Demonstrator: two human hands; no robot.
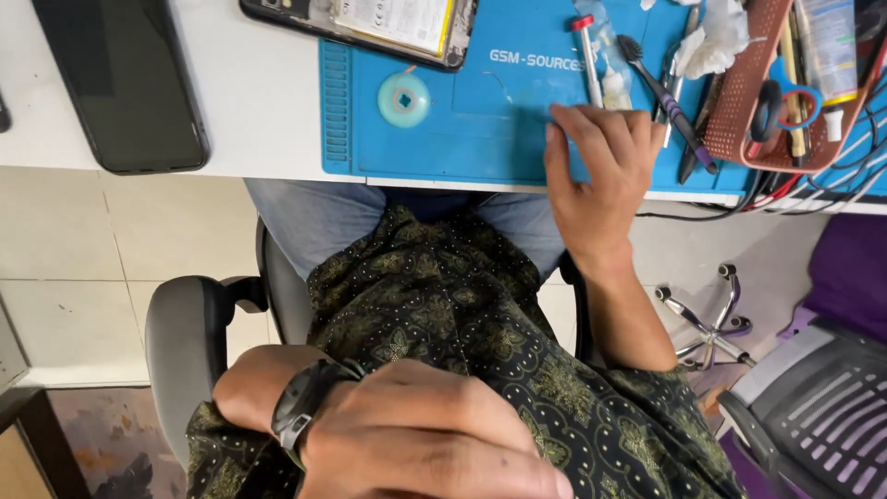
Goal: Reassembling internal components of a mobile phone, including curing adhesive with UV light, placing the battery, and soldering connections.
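Observation:
My right hand (599, 176) lies palm down on the blue work mat (462, 139) near the table's front edge, fingers slightly apart, with nothing in it. Its fingertips reach close to a small red-capped tube (588, 55) and a dark brush (661, 88). My left hand (416, 444), a dark watch (300, 407) on its wrist, is raised close to the camera in front of my patterned shirt. Only its back shows and the fingers are hidden. A pale blue round disc (404, 99) rests on the mat left of my right hand.
An opened phone showing its battery (388, 23) lies at the mat's top edge. A black phone (120, 83) rests on the white table at left. A reddish tray (739, 111) with scissors and tools, crumpled tissue (716, 42) and cables (795, 185) crowd the right. A second chair (813, 407) stands lower right.

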